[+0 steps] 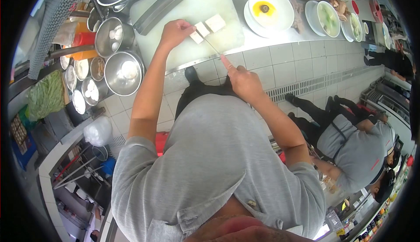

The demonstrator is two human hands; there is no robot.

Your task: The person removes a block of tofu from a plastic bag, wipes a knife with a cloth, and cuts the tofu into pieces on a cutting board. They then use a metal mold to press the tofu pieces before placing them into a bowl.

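On a pale cutting board lie white blocks that look like tofu: a larger block and two cut slices. My left hand is closed, its fingertips pressed on the near slice. The second slice sits between that one and the block. My right hand grips a thin knife by its handle, the index finger stretched along it. The blade reaches up to the slices. Behind my left hand, a long grey metal block-shaped piece rests on the board.
Steel bowls with white eggs or balls stand at the left. A white plate with a yellow-filled bowl and several soup bowls line the counter to the right. Co-workers stand behind on the right.
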